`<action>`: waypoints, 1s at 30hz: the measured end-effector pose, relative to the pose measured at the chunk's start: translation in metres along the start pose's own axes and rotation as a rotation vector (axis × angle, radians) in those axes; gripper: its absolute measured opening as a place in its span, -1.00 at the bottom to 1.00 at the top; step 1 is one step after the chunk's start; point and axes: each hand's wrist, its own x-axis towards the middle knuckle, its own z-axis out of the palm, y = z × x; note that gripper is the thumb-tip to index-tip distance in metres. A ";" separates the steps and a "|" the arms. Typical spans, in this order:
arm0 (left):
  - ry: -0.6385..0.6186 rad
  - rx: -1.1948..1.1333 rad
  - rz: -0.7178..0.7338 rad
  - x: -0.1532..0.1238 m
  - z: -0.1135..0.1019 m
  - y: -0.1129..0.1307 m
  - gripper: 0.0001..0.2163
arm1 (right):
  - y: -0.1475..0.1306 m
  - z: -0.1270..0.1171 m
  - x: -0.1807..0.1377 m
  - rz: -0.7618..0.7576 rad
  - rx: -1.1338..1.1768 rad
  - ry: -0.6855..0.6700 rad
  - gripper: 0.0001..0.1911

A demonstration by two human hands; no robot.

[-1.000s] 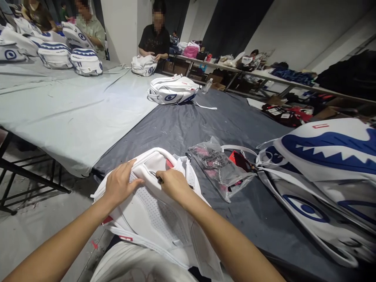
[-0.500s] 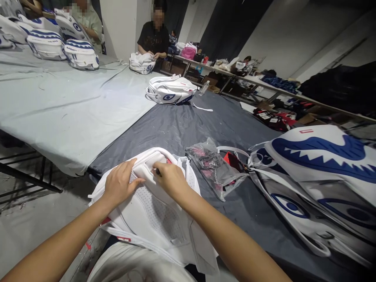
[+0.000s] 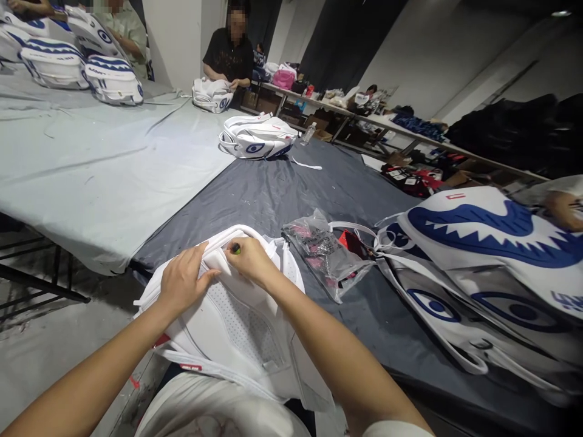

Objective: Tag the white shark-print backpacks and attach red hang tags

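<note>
A white backpack [image 3: 237,321] lies back-panel up at the near edge of the dark table [image 3: 291,194], partly on my lap. My left hand [image 3: 182,282] grips the top rim of the bag, fingers curled over the fabric. Beside it, my right hand [image 3: 249,258] is closed in a pinch on a small tool with a green tip [image 3: 236,248] pressed against the bag's top edge. A clear plastic bag [image 3: 321,252] with pink and black parts lies just right of the backpack.
A large white bag with a blue shark face [image 3: 483,255] fills the right side. Another such bag [image 3: 255,136] sits mid-table. A grey-covered table [image 3: 91,158] on the left carries several more bags [image 3: 112,79]. A person in black [image 3: 228,54] handles a bag [image 3: 209,94] at the far end.
My right hand has slid left along the bag's top edge toward my left hand, and the green tip now shows. The view has shifted slightly right.
</note>
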 end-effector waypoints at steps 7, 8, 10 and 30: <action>0.009 0.009 0.016 -0.001 -0.003 0.002 -0.43 | 0.007 -0.006 -0.016 0.052 -0.092 0.007 -0.90; 0.007 0.005 0.013 -0.001 -0.003 0.003 -0.44 | 0.010 -0.006 -0.019 0.043 -0.122 0.012 -0.90; 0.001 -0.001 0.007 -0.001 -0.003 0.003 -0.45 | 0.017 -0.007 -0.024 -0.026 -0.214 0.006 -0.83; -0.166 0.088 -0.114 0.004 -0.024 -0.002 -0.50 | 0.018 -0.009 -0.035 -0.509 -0.555 -0.021 -0.74</action>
